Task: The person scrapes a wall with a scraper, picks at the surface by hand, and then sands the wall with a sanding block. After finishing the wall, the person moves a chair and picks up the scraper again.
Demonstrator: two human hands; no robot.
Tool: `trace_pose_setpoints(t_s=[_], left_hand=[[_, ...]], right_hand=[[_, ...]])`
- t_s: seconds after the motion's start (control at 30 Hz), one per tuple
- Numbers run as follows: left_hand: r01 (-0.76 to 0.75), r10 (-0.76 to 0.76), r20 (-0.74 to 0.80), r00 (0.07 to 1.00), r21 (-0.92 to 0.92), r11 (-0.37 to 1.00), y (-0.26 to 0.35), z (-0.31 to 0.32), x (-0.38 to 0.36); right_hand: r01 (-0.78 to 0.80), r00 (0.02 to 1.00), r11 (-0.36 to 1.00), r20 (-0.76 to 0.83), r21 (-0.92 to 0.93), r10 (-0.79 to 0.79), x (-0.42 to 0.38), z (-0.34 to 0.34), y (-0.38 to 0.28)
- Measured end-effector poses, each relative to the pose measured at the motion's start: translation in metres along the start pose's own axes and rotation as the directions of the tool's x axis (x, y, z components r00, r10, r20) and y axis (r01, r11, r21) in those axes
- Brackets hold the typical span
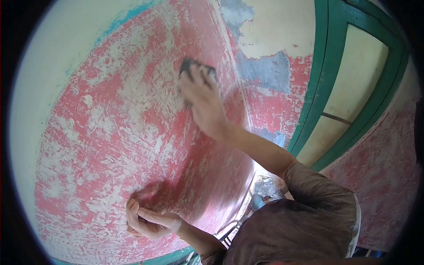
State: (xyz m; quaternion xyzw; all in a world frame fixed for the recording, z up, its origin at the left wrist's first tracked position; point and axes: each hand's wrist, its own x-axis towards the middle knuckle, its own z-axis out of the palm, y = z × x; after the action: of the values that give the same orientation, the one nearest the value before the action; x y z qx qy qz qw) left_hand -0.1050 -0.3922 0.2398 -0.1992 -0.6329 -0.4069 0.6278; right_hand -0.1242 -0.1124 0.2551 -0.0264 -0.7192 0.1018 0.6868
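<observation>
My right hand, slightly blurred, presses a dark flat pad against the upper part of the red wall, its fingers spread over the pad. Patchy whitish scuffs cover this wall's red paint. Lower down, my left hand is beside the same wall with its fingers curled in and the thumb near them. Nothing shows in its grasp.
At the right stands a green frame with pale panels. Grey patches mark the wall beside it. Blue-green paint edges the red area at the top left. Below my right arm, clear plastic lies low down.
</observation>
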Motion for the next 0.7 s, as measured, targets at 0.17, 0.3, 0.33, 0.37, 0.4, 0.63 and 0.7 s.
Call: trace_pose_setpoints(t_s=[0.17,0.3,0.33,0.37,0.4,0.63,0.7], left_hand=[[-0.026,0.026,0.021,0.999,0.011,1.000,-0.003,-0.003,0.001],[-0.002,0.002,-0.003,1.000,-0.013,1.000,-0.002,-0.001,-0.001],[-0.014,0.013,-0.015,1.000,-0.060,0.998,-0.002,0.001,0.001],[-0.025,0.023,-0.025,0.999,-0.108,0.994,-0.001,0.003,0.002],[-0.026,0.024,-0.018,1.000,-0.110,0.994,-0.002,0.002,0.002],[-0.026,0.026,-0.011,1.000,-0.025,0.999,-0.009,-0.001,-0.003],[-0.019,0.018,-0.024,1.000,-0.047,0.999,-0.009,0.001,-0.003]], right_hand=[[0.074,0.996,0.995,0.057,-0.062,-0.070,0.011,-0.016,0.033],[-0.076,0.994,0.996,0.070,-0.047,0.079,0.015,-0.007,0.003],[-0.075,0.995,0.996,0.065,-0.050,0.078,0.011,-0.006,0.002],[0.077,0.995,0.996,0.060,-0.054,-0.074,0.008,-0.006,0.001],[0.221,0.974,0.974,0.060,-0.057,-0.218,0.004,-0.007,0.001],[-0.284,0.942,0.959,0.186,-0.002,0.280,0.015,-0.023,-0.003],[0.138,0.980,0.980,0.126,0.140,-0.156,-0.015,-0.022,-0.023]])
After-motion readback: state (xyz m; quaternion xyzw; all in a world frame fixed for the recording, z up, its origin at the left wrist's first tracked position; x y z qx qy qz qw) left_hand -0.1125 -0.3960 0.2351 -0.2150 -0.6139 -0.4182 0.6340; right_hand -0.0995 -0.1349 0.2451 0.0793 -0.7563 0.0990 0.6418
